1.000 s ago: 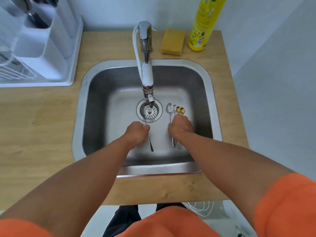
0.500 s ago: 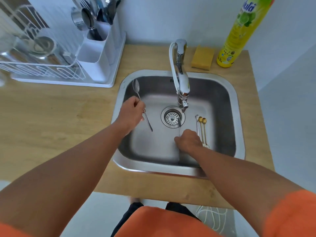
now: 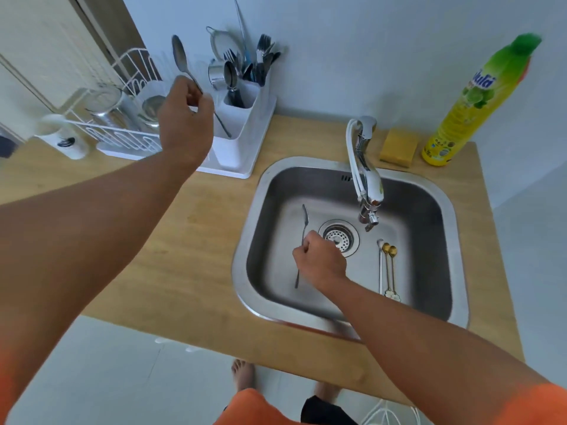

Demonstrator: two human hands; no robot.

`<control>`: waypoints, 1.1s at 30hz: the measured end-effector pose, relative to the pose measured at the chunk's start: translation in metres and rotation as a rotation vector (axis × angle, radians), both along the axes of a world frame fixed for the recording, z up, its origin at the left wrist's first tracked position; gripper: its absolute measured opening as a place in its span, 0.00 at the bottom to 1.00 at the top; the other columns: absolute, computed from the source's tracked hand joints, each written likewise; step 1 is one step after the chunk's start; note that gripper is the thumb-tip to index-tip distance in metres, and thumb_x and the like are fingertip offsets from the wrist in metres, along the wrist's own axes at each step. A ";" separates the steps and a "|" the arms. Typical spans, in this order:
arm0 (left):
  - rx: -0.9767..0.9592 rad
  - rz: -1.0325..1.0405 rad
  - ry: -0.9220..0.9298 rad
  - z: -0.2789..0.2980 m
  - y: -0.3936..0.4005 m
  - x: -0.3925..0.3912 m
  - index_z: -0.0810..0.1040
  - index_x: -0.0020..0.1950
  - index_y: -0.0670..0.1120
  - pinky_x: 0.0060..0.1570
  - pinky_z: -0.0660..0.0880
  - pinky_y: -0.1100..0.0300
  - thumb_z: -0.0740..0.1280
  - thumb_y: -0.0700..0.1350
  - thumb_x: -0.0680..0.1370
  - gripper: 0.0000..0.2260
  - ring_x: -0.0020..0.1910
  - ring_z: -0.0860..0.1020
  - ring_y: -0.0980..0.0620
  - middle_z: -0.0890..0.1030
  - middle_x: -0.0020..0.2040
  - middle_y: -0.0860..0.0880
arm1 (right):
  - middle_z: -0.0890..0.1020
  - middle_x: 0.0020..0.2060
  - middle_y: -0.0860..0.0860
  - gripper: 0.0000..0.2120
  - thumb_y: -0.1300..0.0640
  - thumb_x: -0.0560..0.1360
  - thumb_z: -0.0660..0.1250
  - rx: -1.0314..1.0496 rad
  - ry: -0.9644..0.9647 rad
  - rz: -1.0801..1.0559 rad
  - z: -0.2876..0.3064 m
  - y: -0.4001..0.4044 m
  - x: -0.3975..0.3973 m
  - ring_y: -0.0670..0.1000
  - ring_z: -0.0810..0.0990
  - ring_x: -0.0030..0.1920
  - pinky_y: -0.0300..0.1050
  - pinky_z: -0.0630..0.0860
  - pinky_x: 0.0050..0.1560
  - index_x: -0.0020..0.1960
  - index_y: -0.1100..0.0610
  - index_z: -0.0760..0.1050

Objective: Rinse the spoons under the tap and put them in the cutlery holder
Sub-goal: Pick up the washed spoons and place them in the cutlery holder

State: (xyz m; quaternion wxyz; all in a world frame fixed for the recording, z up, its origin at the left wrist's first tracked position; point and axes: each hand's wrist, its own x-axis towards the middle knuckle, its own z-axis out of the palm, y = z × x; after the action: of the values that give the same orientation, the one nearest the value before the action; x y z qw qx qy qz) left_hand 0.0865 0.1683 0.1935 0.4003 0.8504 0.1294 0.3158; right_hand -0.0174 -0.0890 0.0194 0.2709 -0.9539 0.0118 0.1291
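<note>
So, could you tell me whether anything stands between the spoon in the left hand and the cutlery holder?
Nothing visible does. The left hand holds the spoon bowl up, its handle tip in front of the cutlery holder. The near compartment looks free; the far one is packed with forks and utensils.

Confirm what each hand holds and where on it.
Left hand grips a large silver metal spoon mid-handle, bowl up. Right hand grips a thin silver spoon mid-handle inside the steel sink.

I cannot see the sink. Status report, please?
Left hand grips spoon above holder. Right hand grips second spoon in sink. Nothing blocks the holder.
</note>
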 end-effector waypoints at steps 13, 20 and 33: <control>0.149 0.057 0.287 -0.022 0.017 0.026 0.76 0.51 0.50 0.45 0.72 0.52 0.64 0.51 0.80 0.06 0.46 0.78 0.46 0.80 0.47 0.52 | 0.79 0.32 0.43 0.06 0.47 0.75 0.63 0.178 -0.327 0.001 0.098 0.040 0.058 0.54 0.79 0.37 0.46 0.72 0.37 0.45 0.49 0.71; 0.195 0.062 0.438 -0.037 0.008 0.019 0.75 0.49 0.48 0.39 0.69 0.51 0.62 0.49 0.79 0.06 0.42 0.76 0.42 0.78 0.48 0.44 | 0.83 0.37 0.46 0.04 0.49 0.76 0.64 0.232 -0.479 -0.030 0.161 0.071 0.122 0.56 0.80 0.40 0.46 0.72 0.39 0.49 0.48 0.75; 0.141 0.142 0.582 -0.036 -0.002 0.007 0.80 0.57 0.48 0.49 0.76 0.50 0.60 0.50 0.80 0.12 0.49 0.80 0.42 0.82 0.53 0.46 | 0.81 0.42 0.47 0.08 0.51 0.80 0.62 0.209 -0.439 0.092 0.197 0.148 0.181 0.53 0.78 0.42 0.44 0.71 0.37 0.46 0.50 0.77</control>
State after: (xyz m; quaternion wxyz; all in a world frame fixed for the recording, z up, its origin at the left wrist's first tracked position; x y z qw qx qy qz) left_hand 0.0931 0.1660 0.1579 0.2635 0.9196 0.2756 0.0945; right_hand 0.1636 0.0592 0.2164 0.3581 -0.9253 -0.1044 -0.0684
